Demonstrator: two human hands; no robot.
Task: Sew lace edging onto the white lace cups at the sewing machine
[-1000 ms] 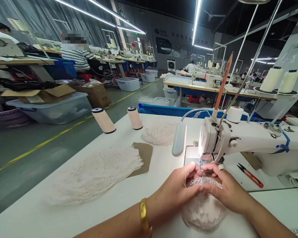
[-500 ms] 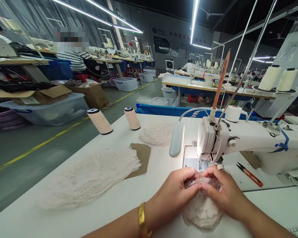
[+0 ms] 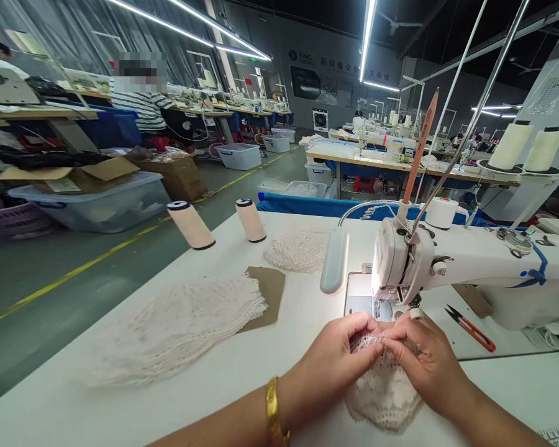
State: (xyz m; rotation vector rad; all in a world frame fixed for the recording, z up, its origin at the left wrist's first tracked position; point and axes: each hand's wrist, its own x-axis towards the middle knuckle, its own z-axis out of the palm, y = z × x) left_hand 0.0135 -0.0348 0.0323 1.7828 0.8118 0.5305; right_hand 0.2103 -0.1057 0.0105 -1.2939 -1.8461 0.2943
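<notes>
Just in front of the sewing machine [image 3: 400, 261], a piece of cream lace fabric [image 3: 384, 400] hangs from my fingers onto the white table. My left hand [image 3: 338, 351], with a gold bracelet [image 3: 274, 410] at the wrist, pinches its upper edge from the left. From the right my right hand [image 3: 428, 360] pinches the same edge, fingertips close to those of the left. The fingers hide part of the lace's top. The needle area and presser foot are right behind my hands, lit by a lamp [image 3: 334, 261].
Lace pieces [image 3: 181, 329] lie at left, partly over brown card [image 3: 268, 295], with another lace pile [image 3: 298, 251] behind. Two thread cones [image 3: 190, 226] stand near the far edge. Red-handled thread snips [image 3: 472, 329] lie right of my hands. A person in stripes [image 3: 142, 112] sits across the aisle.
The view has shifted slightly. My right fingertips have moved a little along the lace edge, closing up against the left ones; both hands keep their pinch.
</notes>
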